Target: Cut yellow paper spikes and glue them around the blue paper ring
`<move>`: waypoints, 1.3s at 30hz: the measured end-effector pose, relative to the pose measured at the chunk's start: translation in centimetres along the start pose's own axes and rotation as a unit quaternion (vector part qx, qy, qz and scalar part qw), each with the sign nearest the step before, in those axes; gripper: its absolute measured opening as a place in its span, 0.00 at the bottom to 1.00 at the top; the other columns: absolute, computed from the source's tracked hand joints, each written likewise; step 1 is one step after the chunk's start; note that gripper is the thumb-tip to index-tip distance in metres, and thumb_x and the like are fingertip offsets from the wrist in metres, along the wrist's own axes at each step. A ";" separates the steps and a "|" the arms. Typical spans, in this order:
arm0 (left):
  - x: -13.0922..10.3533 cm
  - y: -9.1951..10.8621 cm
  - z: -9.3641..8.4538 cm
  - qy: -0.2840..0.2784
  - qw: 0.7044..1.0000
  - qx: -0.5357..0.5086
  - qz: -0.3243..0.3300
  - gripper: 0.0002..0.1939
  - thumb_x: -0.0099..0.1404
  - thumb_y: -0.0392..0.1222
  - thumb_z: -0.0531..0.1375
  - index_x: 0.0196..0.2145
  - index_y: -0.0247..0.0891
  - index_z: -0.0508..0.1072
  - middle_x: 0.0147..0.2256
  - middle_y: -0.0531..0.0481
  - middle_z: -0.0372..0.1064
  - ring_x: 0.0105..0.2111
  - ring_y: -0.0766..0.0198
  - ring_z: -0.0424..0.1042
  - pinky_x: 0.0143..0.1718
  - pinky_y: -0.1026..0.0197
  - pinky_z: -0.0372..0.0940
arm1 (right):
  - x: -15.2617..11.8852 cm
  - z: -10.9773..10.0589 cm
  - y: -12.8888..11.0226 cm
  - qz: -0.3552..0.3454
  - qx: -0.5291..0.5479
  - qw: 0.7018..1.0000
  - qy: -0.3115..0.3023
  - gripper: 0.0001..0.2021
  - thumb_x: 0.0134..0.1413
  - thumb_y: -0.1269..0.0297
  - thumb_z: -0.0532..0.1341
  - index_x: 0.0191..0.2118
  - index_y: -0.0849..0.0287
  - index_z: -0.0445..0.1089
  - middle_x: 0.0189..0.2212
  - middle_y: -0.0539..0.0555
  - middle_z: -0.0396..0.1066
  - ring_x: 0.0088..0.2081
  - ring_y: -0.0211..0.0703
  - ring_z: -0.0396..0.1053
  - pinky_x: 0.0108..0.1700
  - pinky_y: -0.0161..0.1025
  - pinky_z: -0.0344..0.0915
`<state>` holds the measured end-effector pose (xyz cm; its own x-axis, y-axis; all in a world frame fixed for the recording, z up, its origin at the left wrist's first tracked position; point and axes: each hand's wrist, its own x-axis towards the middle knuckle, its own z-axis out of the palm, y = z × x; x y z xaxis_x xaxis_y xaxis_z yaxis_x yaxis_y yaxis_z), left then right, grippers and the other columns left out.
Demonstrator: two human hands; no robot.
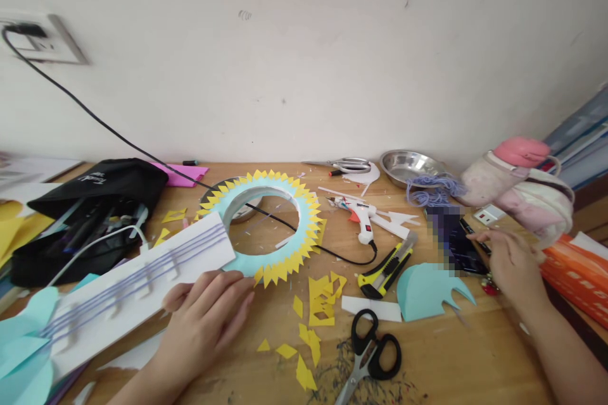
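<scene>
My left hand (209,310) lies palm down beside the lower edge of a light blue ring (247,264) with yellow zigzag trim, its fingers spread a little and holding nothing. A white board (185,259) with purple strings joins the ring on the left and ends in light blue paper shapes (28,342). On the right, my right hand (510,259) is over the table by a dark phone (456,240), with thumb and index finger near a black pen (475,235). Whether those fingertips grip the pen is too small to tell.
Black scissors (368,354), a yellow cutter (387,269), a glue gun (363,218) with its cord and yellow scraps (320,310) lie mid-table. Behind are a metal bowl (411,168) and silver scissors (349,166). A pink bottle (503,171) stands right; a black pouch (99,202) lies left.
</scene>
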<state>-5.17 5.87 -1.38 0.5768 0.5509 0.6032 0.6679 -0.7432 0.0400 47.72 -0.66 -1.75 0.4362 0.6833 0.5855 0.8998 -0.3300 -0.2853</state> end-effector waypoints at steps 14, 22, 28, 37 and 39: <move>0.0 -0.1 -0.2 0.003 1.000 -0.005 -0.005 0.11 0.71 0.31 0.55 0.45 0.40 0.73 0.36 0.47 0.77 0.35 0.56 0.74 0.36 0.53 0.67 | -0.1 -2.4 -2.4 0.016 0.043 0.999 0.001 0.17 0.46 0.55 0.47 0.14 0.50 0.63 0.23 0.57 0.75 0.41 0.59 0.75 0.54 0.61 0.61; 0.4 0.0 -0.4 0.016 1.000 0.001 0.007 0.10 0.71 0.32 0.55 0.44 0.40 0.74 0.35 0.49 0.76 0.35 0.57 0.74 0.35 0.55 0.65 | -0.1 -3.1 -2.5 -0.009 0.068 0.996 -0.058 0.17 0.39 0.57 0.48 0.09 0.48 0.67 0.21 0.57 0.75 0.35 0.59 0.76 0.44 0.55 0.65; 0.2 -0.1 -0.3 0.013 1.000 -0.006 0.001 0.11 0.71 0.31 0.55 0.45 0.40 0.74 0.36 0.48 0.76 0.35 0.56 0.74 0.37 0.55 0.66 | -0.1 -3.2 -2.6 -0.016 0.091 0.995 -0.048 0.16 0.39 0.59 0.48 0.07 0.47 0.55 0.16 0.54 0.72 0.35 0.60 0.77 0.45 0.54 0.66; 0.2 0.0 -0.3 0.013 1.000 -0.011 0.006 0.11 0.71 0.30 0.54 0.45 0.40 0.73 0.36 0.48 0.76 0.37 0.57 0.74 0.37 0.55 0.66 | -0.1 -2.8 -1.9 0.009 0.057 0.998 0.008 0.14 0.44 0.59 0.48 0.13 0.48 0.60 0.19 0.55 0.75 0.36 0.58 0.75 0.50 0.57 0.64; 0.2 0.1 -0.3 0.013 1.000 -0.003 0.005 0.11 0.72 0.30 0.54 0.45 0.40 0.73 0.36 0.48 0.76 0.36 0.57 0.74 0.36 0.56 0.64 | 0.1 -2.3 -2.0 -0.005 0.053 0.998 -0.017 0.16 0.49 0.57 0.46 0.18 0.50 0.66 0.25 0.57 0.77 0.39 0.57 0.74 0.51 0.57 0.65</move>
<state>-5.08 5.78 -1.04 0.5706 0.5338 0.6241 0.6596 -0.7506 0.0390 45.96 -1.39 0.66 0.4261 0.7080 0.5631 0.8978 -0.2544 -0.3595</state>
